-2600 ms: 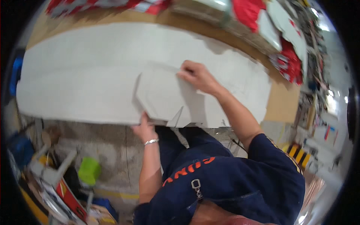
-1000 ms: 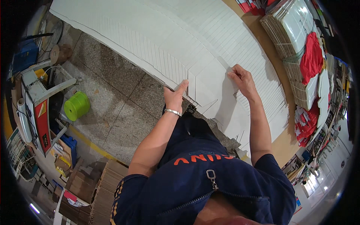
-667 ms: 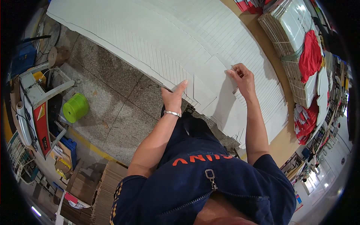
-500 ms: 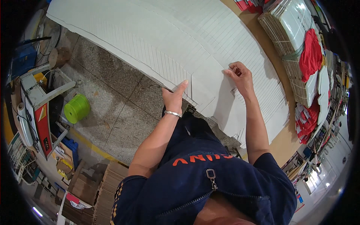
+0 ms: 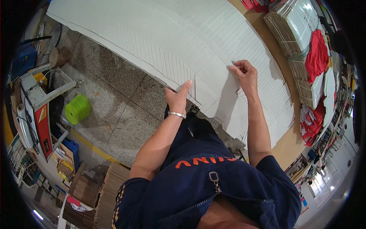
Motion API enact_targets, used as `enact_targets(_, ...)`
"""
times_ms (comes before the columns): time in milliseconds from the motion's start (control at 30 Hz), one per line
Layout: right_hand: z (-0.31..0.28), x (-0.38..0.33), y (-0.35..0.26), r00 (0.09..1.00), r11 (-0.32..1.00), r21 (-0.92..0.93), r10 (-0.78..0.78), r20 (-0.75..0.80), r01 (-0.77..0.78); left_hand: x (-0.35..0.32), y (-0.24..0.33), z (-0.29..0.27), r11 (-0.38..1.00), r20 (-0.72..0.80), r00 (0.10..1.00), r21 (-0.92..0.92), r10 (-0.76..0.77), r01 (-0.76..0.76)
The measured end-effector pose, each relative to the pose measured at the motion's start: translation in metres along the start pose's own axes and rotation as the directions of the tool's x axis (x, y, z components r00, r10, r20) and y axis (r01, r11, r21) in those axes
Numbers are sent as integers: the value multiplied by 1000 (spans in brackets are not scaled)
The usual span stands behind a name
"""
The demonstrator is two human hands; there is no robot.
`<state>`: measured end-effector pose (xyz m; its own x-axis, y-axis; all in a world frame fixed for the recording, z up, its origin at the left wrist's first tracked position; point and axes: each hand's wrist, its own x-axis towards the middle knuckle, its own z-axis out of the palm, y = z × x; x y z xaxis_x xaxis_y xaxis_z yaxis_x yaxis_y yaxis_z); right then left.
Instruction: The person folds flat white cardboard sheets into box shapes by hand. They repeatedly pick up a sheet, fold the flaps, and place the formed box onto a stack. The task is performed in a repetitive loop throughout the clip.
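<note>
White sheets (image 5: 160, 42), too many to count, lie overlapped on one brown table (image 5: 290, 147); my left hand (image 5: 176, 101), one bracelet (image 5: 177, 114), has its thumb over their near edge, fingers hidden, can't tell if gripping; right hand (image 5: 248, 77), thumb and fingertips together, pinches one sheet's corner; one green spool (image 5: 77, 109) on floor (image 5: 126, 122), to the left

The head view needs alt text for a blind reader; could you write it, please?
The left hand holds the edge of layered white sheets, the right hand curled over them; a green spool sits on the floor.
</note>
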<state>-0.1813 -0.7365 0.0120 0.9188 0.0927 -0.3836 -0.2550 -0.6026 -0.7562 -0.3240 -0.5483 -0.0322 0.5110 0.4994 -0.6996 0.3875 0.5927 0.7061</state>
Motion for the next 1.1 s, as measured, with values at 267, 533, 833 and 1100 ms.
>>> enact_targets(267, -11, -7, 7, 999, 999, 49, -19, 33, 17, 0, -2, 0, 999, -15, 999, 3, 37, -37)
enact_targets(533, -11, -2, 6, 995, 1000, 31, -4, 99, 1, 4, -8, -1, 998, 17, 998, 23, 65, -66)
enact_targets(833, -14, 0, 17, 991, 999, 51, -10, 133, 4, 0, -3, 1, 1000, -21, 999, -3, -24, 24)
enact_targets(1100, -16, -2, 12, 983, 999, 47, 14, 185, -23, 3, -4, -3, 997, 63, 998, -79, -9, 14)
